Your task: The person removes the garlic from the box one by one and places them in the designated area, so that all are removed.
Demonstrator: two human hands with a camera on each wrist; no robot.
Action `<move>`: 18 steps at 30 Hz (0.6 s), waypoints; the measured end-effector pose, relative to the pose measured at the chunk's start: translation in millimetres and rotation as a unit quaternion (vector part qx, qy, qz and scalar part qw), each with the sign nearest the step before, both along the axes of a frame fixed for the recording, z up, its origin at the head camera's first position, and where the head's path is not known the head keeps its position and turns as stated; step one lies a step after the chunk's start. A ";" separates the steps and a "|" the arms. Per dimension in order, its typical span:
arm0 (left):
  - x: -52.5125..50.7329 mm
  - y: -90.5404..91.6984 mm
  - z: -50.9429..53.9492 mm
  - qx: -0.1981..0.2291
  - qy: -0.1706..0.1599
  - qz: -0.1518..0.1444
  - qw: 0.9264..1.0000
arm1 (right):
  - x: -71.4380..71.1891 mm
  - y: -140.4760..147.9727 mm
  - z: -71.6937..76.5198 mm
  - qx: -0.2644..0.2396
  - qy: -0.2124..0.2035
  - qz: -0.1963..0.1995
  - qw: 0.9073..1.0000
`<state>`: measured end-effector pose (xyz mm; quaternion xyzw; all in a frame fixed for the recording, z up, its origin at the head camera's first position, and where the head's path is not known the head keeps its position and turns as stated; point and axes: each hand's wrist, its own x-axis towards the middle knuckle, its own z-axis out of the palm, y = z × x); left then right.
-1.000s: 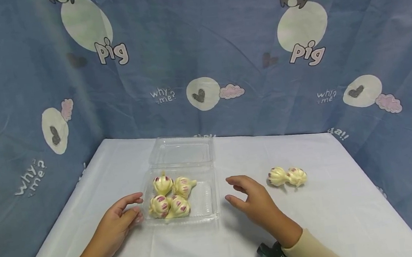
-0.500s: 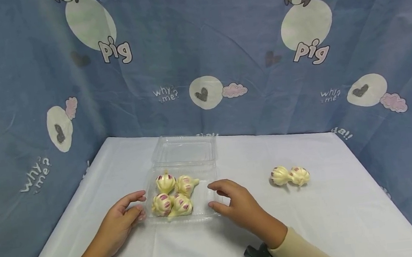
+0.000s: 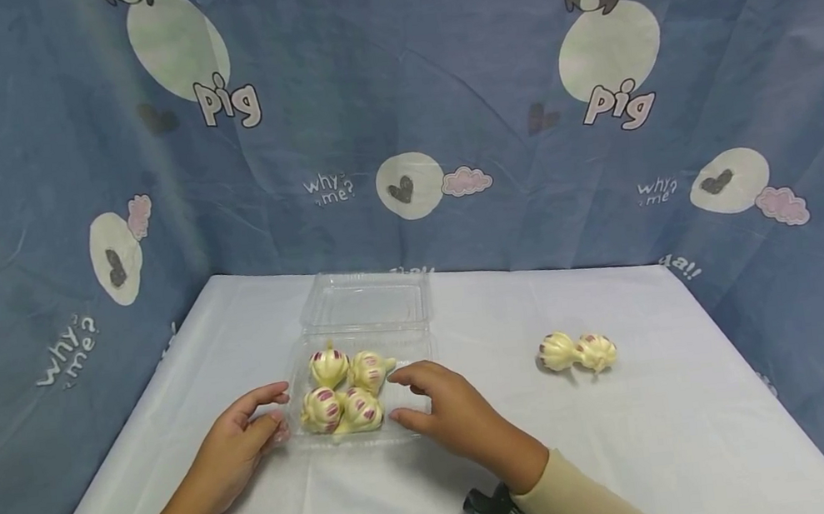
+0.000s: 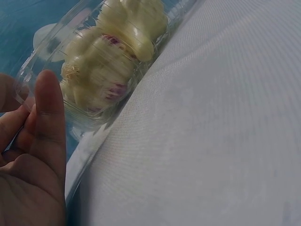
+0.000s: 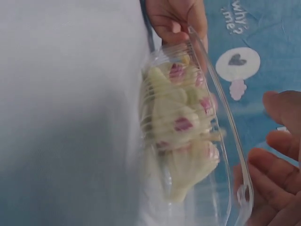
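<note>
In the head view a clear plastic clamshell box lies on the white tabletop, its lid folded back. Several garlic bulbs with purple streaks sit in its left part. My left hand holds the box's left edge; in the left wrist view the thumb is on one side of the rim and fingers are on the other. Over the box's right part is my right hand, thumb and index finger apart, holding nothing, just right of the bulbs. How far above the tray it hovers is hard to tell.
Two more garlic bulbs lie touching each other on the white tablecloth to the right. A blue printed curtain stands behind the table and along its sides. Dark camera mounts sit at both wrists.
My right hand has moved left, from beside the box to over its right part, near the bulbs inside. The left hand stays at the left edge. The garlic has not moved.
</note>
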<state>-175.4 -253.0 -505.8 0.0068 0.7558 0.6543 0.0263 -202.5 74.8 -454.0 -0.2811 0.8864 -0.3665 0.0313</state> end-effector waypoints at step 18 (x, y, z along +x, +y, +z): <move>1.0 -0.8 0.4 0.000 0.000 -0.001 1.000 | -4.8 -28.4 -0.8 0.105 0.051 0.045 0.992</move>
